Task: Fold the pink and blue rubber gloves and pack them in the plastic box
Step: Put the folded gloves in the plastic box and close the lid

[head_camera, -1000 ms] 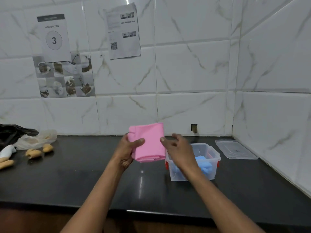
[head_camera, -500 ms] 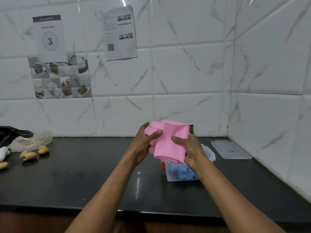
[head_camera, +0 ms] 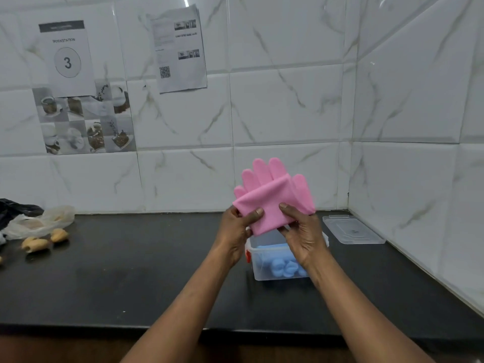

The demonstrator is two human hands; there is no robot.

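Both hands hold the folded pink rubber gloves (head_camera: 272,197) in the air above the clear plastic box (head_camera: 264,275). My left hand (head_camera: 237,231) pinches the lower left corner with its thumb on top. My right hand (head_camera: 301,231) grips the lower right edge. The pink glove fingers stick up above the fold. The blue gloves (head_camera: 280,265) lie inside the box on the black counter (head_camera: 131,284), partly hidden by my right wrist.
The box's clear lid (head_camera: 352,230) lies flat at the back right, near the tiled corner. At the far left sit a crumpled plastic bag (head_camera: 39,222), a black bag (head_camera: 15,208) and some tan pieces (head_camera: 39,243). Papers hang on the wall.
The pink gloves have shifted right, above the box. The glove fingers now fan out above the fold, and both hands grip the lower edge.
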